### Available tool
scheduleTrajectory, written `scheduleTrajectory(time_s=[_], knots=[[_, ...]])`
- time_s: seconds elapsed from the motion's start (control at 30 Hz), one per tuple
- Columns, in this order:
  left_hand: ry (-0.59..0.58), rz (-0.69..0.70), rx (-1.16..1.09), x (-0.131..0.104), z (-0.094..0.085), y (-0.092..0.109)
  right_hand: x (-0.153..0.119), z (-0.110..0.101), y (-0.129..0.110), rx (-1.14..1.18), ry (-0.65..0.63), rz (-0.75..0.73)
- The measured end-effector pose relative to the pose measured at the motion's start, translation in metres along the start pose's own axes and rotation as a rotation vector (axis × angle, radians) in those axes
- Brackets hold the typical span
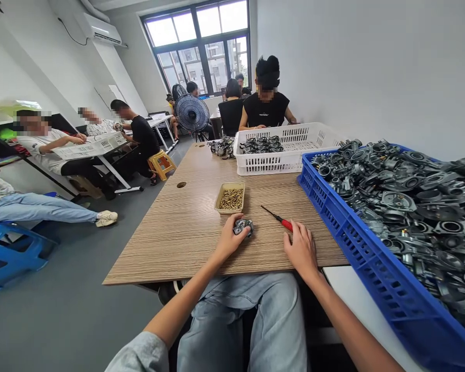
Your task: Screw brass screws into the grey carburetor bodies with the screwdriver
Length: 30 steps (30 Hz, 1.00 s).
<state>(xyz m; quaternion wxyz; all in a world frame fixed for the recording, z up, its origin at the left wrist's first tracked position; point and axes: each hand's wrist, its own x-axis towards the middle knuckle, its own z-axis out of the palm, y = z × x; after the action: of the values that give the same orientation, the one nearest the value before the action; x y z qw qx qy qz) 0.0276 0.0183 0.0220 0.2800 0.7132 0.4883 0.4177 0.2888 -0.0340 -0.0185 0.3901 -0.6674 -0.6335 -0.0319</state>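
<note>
My left hand [231,238] is wrapped round a small grey metal part [244,227] on the wooden table [170,232]. To its right, my right hand [301,247] rests on the tabletop with its fingers over the red handle of a screwdriver [273,215], whose dark shaft points to the upper left. Just beyond my left hand stands a small beige tray [230,210] full of brass-coloured screws [231,198].
A blue crate [349,214] heaped with grey metal parts [399,201] stands at the right. Behind the screws is a white basket [271,166] with more parts, and a person [266,108] sits beyond it. Others sit at the left, near a fan [192,113].
</note>
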Motion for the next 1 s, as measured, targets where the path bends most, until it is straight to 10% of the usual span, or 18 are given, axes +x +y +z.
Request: scheduleTrajectory(time_s=[0.6, 1.0], knots=[[-0.069, 0.222, 0.204, -0.020, 0.005, 0.000, 0.006, -0.025, -0.030, -0.393, -0.214, 0.087], [-0.079, 0.223, 0.190, -0.024, 0.003, 0.008, 0.016, -0.028, -0.019, -0.083, -0.265, 0.248]])
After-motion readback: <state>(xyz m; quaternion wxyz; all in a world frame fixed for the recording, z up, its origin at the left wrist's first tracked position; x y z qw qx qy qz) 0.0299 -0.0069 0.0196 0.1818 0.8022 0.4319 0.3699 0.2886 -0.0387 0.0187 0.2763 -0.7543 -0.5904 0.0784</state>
